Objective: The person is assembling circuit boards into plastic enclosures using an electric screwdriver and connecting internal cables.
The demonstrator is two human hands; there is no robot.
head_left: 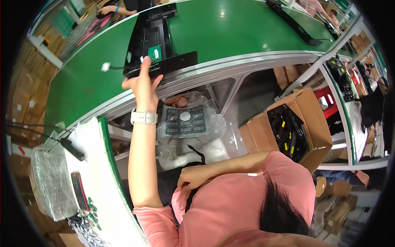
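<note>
1. Left hand (142,84) stretched up to the near edge of the green conveyor belt (230,29); fingers extended, thumb spread, fingertips pressed on the front lip of a black panel chassis (152,41). Not closed round it: open palm, contact at the edge only.
2. White watch (144,117) strapped on the left wrist.
3. Black panel chassis lying flat on the belt, long axis running away from the viewer, near end overhanging the aluminium rail (247,59). Small green circuit board (155,52) seated on it just above the fingertips.
4. Thin cable with a white connector (105,66) trailing off the left side of the chassis onto the belt.
5. Right hand (193,179) held low against the body, fingers curled inward near a black strap (197,154); whether anything is gripped cannot be told.
6. Pink sleeves on both arms; dark hair at lower right of view.
7. Below the belt: clear plastic bags holding a sheet of black display pieces (185,121).
8. Right of that, open cardboard box (304,119) packed with black parts carrying yellow tags.
9. Left side: white worktop (92,181) with a black hand tool (72,148) on a cord, a dark phone-like slab (78,191), and a bubble-wrapped bundle (51,181) beside it.
10. Second black chassis (294,22) farther along the belt, well apart. Another person's arm (117,10) at top left.
</note>
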